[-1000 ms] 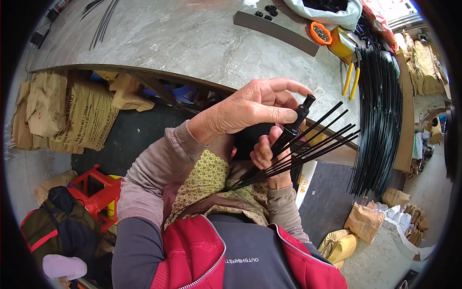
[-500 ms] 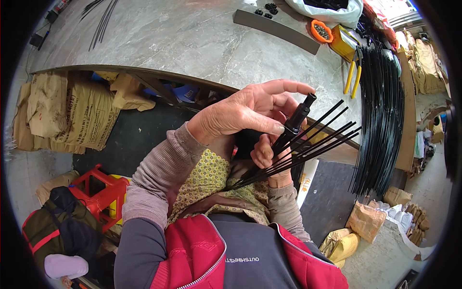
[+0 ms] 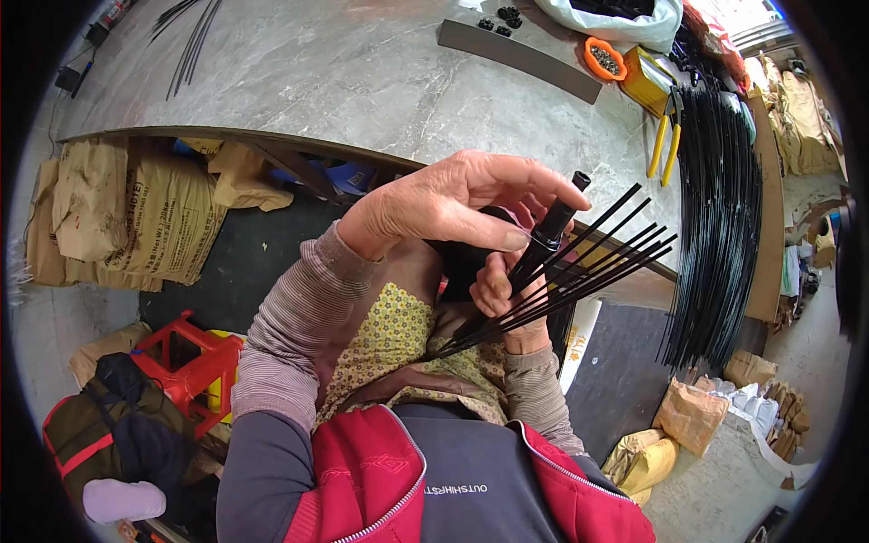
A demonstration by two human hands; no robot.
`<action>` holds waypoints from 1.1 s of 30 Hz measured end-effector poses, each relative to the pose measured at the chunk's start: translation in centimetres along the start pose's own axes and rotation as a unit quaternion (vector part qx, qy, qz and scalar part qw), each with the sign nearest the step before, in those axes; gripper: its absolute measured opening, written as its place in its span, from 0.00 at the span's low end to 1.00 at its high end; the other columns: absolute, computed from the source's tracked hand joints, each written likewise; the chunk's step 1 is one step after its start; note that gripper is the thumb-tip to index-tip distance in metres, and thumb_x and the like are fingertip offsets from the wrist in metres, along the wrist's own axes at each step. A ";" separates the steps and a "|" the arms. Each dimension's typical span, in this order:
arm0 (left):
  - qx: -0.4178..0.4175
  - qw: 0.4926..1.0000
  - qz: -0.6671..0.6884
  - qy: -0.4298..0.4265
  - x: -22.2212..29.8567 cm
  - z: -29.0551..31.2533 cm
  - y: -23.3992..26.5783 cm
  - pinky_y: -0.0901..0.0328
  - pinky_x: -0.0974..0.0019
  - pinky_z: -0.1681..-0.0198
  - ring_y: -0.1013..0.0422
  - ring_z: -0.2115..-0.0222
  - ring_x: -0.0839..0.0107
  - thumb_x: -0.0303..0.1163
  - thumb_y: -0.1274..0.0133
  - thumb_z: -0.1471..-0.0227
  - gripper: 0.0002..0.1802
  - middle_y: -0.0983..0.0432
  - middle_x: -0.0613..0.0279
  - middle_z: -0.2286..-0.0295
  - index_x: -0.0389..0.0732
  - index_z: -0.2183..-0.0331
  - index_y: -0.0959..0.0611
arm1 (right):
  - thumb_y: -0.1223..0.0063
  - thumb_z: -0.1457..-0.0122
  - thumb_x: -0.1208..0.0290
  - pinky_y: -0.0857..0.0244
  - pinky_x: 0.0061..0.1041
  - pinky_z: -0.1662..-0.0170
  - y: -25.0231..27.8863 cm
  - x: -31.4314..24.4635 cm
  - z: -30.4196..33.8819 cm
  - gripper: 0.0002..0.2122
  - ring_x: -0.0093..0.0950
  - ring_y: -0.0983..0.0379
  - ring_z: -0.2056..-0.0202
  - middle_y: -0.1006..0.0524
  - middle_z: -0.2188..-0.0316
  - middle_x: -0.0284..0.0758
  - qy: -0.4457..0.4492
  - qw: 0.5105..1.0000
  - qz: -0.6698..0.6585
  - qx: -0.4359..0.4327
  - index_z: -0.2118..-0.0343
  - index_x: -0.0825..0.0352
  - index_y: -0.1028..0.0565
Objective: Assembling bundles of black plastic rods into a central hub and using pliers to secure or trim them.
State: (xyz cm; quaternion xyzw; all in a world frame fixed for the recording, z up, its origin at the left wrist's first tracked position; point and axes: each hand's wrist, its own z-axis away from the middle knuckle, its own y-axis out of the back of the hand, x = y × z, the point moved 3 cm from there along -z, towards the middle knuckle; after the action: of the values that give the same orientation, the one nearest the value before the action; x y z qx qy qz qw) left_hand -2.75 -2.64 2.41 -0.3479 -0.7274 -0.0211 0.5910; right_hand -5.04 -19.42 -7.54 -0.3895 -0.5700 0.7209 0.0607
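Observation:
My left hand [image 3: 462, 204] curls around the upper part of a black stepped tube [image 3: 555, 222], its forefinger against the narrow top and its thumb beside the collar. Part of the tube and some left fingers are hidden behind one another. Below it, my right hand [image 3: 498, 288] is closed on a bunch of thin black rods [image 3: 593, 276], which fan out to the upper right. The lower end of the tube runs down into that same grip. Both hands are over my lap, just short of the table edge.
On the grey table [image 3: 362, 81] lie a dark flat strip [image 3: 518, 59], an orange dish of small parts [image 3: 604, 59] and yellow-handled pliers [image 3: 664, 140]. A large bundle of black rods [image 3: 715, 226] hangs over the right edge. A red stool [image 3: 190, 357] stands at left.
My left forefinger has bent down onto the top of the tube, and the left wrist has shifted slightly left. My right hand keeps its hold on the rods with little movement.

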 end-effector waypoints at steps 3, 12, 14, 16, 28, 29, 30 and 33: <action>0.065 0.995 0.024 0.068 -0.3 -0.3 -0.1 0.32 0.70 0.50 0.26 0.56 0.73 0.16 0.45 0.47 0.17 0.21 0.59 0.59 0.34 0.53 0.19 | 0.61 0.30 0.59 0.45 0.21 0.83 -0.5 0.0 -0.1 0.10 0.22 0.41 0.86 0.34 0.82 0.30 0.006 1.000 -0.022 -0.008 0.67 0.58 0.35; 0.081 0.993 -0.085 -0.008 -0.8 -0.9 -0.2 0.31 0.72 0.55 0.26 0.60 0.75 0.21 0.44 0.43 0.07 0.21 0.61 0.65 0.34 0.61 0.17 | 0.58 0.30 0.60 0.45 0.21 0.82 -0.4 -0.1 -0.1 0.09 0.21 0.41 0.86 0.34 0.82 0.30 0.005 1.000 -0.025 -0.009 0.67 0.56 0.36; 0.077 0.994 -0.070 -0.030 -1.6 -1.0 0.0 0.31 0.72 0.55 0.26 0.60 0.74 0.21 0.45 0.43 0.07 0.22 0.60 0.65 0.33 0.61 0.17 | 0.58 0.30 0.60 0.46 0.21 0.83 -0.4 -0.1 -0.2 0.09 0.21 0.41 0.86 0.34 0.82 0.30 0.004 0.999 -0.030 -0.012 0.67 0.56 0.36; 0.073 0.994 -0.056 -0.052 -2.1 -0.8 0.1 0.32 0.71 0.54 0.26 0.60 0.73 0.20 0.46 0.42 0.06 0.22 0.59 0.65 0.32 0.62 0.17 | 0.58 0.30 0.60 0.47 0.21 0.83 -0.3 0.0 -0.3 0.09 0.21 0.41 0.86 0.34 0.82 0.30 0.005 1.000 -0.020 -0.010 0.67 0.56 0.36; 0.017 0.999 0.030 -0.015 -1.5 -0.2 0.2 0.39 0.64 0.42 0.30 0.49 0.68 0.16 0.44 0.50 0.26 0.27 0.54 0.53 0.30 0.48 0.26 | 0.62 0.30 0.56 0.43 0.21 0.83 0.1 0.1 -0.1 0.14 0.21 0.42 0.87 0.36 0.82 0.28 0.013 0.999 -0.003 0.035 0.63 0.61 0.31; 0.015 1.000 0.023 -0.016 -1.6 -0.3 0.3 0.39 0.64 0.42 0.30 0.49 0.67 0.16 0.43 0.51 0.27 0.27 0.54 0.52 0.29 0.47 0.27 | 0.62 0.30 0.56 0.43 0.21 0.83 0.1 0.1 -0.1 0.14 0.21 0.42 0.87 0.36 0.82 0.28 0.013 0.999 -0.003 0.035 0.63 0.61 0.31; 0.012 1.000 0.016 -0.016 -1.7 -0.3 0.3 0.39 0.64 0.41 0.30 0.48 0.67 0.15 0.43 0.51 0.27 0.27 0.54 0.52 0.29 0.47 0.27 | 0.62 0.30 0.56 0.43 0.21 0.83 0.2 0.1 -0.1 0.14 0.21 0.41 0.86 0.36 0.82 0.28 0.010 1.000 0.003 0.026 0.63 0.62 0.31; 0.029 0.999 0.040 0.020 -1.6 -0.2 0.2 0.39 0.62 0.41 0.30 0.48 0.66 0.15 0.42 0.51 0.27 0.27 0.53 0.52 0.29 0.47 0.27 | 0.61 0.30 0.55 0.43 0.21 0.83 0.5 0.2 -0.2 0.15 0.21 0.41 0.86 0.35 0.82 0.28 0.006 1.000 0.004 0.016 0.62 0.63 0.31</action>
State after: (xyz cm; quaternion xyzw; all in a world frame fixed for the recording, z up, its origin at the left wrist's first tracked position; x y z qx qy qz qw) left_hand -2.37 -3.40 0.97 -0.3590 -0.7016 0.0166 0.6153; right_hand -4.84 -19.35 -8.06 -0.3951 -0.5564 0.7279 0.0670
